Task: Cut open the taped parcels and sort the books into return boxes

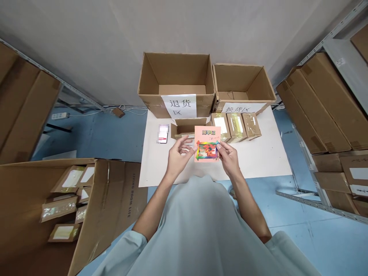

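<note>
Pinching pink booklet [207, 148], right edge | right fingers [222, 150] | open box [190, 122] beyond

Head-height view, forward and down

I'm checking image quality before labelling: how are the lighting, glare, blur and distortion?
Head view: soft, fairly even light on the table; small glints on the taped parcel at left; shelves slanted towards the edges, probably wide-angle distortion; phone partly hidden by pixel blocks; pink booklet reasonably sharp, its smallest writing unreadable.
</note>
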`<state>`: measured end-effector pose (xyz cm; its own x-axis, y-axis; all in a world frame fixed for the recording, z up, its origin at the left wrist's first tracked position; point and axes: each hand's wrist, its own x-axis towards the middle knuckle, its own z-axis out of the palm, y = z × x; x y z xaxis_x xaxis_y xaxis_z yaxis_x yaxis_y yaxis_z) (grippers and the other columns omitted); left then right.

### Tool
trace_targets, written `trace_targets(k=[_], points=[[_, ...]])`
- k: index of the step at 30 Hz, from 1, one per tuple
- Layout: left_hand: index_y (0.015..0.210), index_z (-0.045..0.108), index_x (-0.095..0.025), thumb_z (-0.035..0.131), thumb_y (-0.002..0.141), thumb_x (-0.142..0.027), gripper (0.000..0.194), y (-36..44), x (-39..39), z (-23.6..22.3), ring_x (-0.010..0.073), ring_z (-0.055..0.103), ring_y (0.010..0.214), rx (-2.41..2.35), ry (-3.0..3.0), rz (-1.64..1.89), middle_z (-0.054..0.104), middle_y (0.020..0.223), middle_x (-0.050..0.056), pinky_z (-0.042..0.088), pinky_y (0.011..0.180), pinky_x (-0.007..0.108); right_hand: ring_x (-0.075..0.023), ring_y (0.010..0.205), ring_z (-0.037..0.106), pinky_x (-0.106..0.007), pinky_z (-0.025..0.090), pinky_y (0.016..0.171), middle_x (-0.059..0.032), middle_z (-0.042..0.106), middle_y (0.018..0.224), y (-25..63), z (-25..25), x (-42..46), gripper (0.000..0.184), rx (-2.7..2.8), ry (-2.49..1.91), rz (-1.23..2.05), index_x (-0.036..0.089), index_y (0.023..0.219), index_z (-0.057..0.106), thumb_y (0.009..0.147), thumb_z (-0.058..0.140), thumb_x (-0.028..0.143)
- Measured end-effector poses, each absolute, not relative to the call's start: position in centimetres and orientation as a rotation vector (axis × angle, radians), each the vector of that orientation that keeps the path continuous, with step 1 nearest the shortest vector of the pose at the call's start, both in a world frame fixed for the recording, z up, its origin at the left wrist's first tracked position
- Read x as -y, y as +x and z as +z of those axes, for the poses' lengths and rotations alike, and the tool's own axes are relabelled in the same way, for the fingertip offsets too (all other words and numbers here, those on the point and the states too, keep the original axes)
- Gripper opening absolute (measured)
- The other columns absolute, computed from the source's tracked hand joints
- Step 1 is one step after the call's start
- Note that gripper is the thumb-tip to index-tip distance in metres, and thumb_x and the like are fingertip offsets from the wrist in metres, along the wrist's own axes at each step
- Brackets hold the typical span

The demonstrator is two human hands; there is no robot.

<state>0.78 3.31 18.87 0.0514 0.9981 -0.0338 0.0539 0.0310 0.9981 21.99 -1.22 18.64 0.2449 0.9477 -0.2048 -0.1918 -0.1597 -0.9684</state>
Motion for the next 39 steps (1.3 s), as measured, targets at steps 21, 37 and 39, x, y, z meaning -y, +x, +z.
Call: trace_targets(k=[21,37,39], points=[[0.116,0.074,-0.020,0.087,0.088,-0.044,0.038,4.0,-1.1,16.4,0.0268,0.086,0.107,-1.106,1.121,1.057,0.082,0.133,0.014,0.071,0.086,0.036,-0.0294,0.109,0.084,-0.047,0.072,0.100,-0.0096,0.083,0.140,18.5,16.9,3.4,0.046,1.358,-1.594,0.804,0.028,0.139,0.082,0.096,0.077,0.042],[0.117,0.088,-0.022,0.087,0.089,-0.046,0.038,0.5,-3.7,18.9,0.0210,0.074,0.092,-1.142,1.159,0.939,0.085,0.110,0.011,0.058,0.068,0.028,-0.0338,0.109,0.085,-0.041,0.071,0.087,-0.0119,0.089,0.116,23.2,19.5,2.0,0.066,0.784,-1.300,1.388,0.020,0.122,0.085,0.080,0.095,0.070],[0.116,0.087,-0.022,0.086,0.089,-0.042,0.034,0.6,-3.7,19.5,0.0196,0.072,0.089,-1.128,1.198,0.983,0.084,0.103,0.008,0.058,0.068,0.029,-0.0334,0.109,0.085,-0.041,0.070,0.087,-0.0119,0.089,0.117,23.1,19.6,1.9,0.064,0.802,-1.290,1.396,0.021,0.122,0.084,0.081,0.094,0.070]])
